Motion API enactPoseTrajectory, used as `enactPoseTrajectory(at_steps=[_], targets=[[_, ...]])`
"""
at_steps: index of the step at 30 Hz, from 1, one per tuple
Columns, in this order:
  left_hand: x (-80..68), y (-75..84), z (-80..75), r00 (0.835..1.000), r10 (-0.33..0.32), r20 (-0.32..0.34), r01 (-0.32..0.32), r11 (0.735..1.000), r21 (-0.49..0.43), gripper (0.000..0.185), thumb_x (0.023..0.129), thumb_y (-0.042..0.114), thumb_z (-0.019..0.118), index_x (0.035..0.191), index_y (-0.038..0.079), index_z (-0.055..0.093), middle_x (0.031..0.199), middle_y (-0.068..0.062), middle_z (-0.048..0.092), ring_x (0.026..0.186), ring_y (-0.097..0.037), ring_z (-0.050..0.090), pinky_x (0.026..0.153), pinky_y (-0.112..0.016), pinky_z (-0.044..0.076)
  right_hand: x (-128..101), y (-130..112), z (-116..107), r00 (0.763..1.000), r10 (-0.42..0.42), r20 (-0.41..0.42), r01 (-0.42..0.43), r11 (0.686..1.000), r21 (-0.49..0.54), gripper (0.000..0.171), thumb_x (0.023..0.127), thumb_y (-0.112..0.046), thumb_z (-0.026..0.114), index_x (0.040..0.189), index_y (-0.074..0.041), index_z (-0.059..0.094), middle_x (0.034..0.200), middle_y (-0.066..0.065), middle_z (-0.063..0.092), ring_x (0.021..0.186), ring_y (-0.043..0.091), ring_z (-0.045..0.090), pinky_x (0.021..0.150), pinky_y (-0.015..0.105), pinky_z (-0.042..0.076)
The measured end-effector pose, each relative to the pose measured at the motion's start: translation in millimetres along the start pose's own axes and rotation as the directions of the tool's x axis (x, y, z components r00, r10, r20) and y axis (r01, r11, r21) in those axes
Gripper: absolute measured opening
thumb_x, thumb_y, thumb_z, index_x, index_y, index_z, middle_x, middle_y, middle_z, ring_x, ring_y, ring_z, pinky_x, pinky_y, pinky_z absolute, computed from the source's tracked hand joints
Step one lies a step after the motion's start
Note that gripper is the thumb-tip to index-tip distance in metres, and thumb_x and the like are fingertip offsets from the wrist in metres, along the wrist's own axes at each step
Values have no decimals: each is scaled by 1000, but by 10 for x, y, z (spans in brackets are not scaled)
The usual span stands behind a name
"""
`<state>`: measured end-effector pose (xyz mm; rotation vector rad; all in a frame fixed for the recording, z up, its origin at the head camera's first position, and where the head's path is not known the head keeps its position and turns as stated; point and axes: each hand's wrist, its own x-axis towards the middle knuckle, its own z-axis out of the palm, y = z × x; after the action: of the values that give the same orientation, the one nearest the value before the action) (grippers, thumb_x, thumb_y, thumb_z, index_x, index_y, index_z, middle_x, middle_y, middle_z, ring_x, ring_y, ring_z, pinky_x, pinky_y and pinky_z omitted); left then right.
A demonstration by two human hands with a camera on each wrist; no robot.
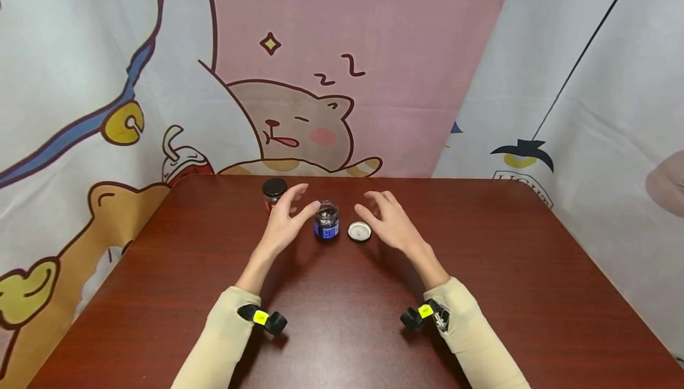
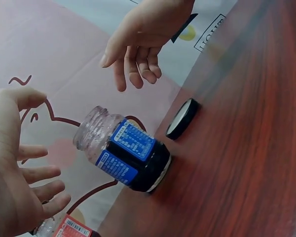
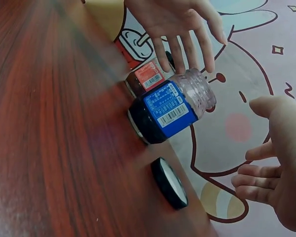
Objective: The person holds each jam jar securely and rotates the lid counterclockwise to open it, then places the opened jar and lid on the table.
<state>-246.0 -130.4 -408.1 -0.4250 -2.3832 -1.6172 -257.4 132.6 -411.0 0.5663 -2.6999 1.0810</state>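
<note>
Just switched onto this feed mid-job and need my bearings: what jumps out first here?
An open glass jar with a blue label stands mid-table, between the left hand and the right hand, both spread open and touching nothing. Its lid lies on the dark wooden table just right of the jar, inner side up. A second jar with a black cap and red label stands behind the left hand.
</note>
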Motion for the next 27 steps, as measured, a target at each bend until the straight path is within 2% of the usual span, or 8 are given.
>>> enactPoseTrajectory(at_steps=[6, 13, 17, 22, 27], targets=[[14, 2, -58, 1000, -13, -20, 13, 1000, 16, 57, 97, 31, 67, 145, 6, 49, 145, -14, 51, 131, -29, 44, 106, -53, 38, 53, -46, 16, 1000, -16, -16, 15, 1000, -5, 57, 101, -51, 54, 135, -6, 58, 121, 15, 56, 102, 31, 57, 85, 41, 45], [29, -26, -125, 998, -29, -47, 31, 999, 29, 58, 97, 32, 68, 145, 6, 49, 145, -15, 50, 132, -32, 43, 109, -54, 35, 127, -135, 13, 999, -43, -25, 43, 999, 7, 56, 101, -49, 55, 135, -5, 58, 123, 14, 55, 103, 30, 57, 87, 42, 46], [31, -29, -163, 997, -39, -59, 41, 998, 39, 57, 97, 33, 67, 145, 6, 49, 145, -14, 50, 133, -33, 43, 110, -51, 34, 179, -190, -2, 998, -61, -27, 61, 998, -3, 56, 101, -48, 55, 135, -4, 58, 118, 12, 55, 100, 26, 56, 85, 41, 46], [38, -30, -186, 997, -26, -70, 30, 999, 45, 58, 97, 31, 68, 145, 5, 49, 142, -16, 51, 129, -32, 46, 107, -52, 37, 243, -257, -8, 996, -84, -22, 84, 996, -10, 55, 101, -47, 56, 136, -4, 58, 118, 16, 57, 100, 28, 56, 84, 41, 46], [47, -27, -215, 993, -8, -115, 13, 999, 46, 56, 95, 29, 70, 143, 5, 52, 139, -17, 53, 126, -36, 50, 103, -51, 41, 307, -317, 0, 994, -105, -17, 105, 994, -12, 55, 101, -47, 56, 136, -5, 58, 121, 16, 57, 101, 30, 58, 85, 41, 46]])
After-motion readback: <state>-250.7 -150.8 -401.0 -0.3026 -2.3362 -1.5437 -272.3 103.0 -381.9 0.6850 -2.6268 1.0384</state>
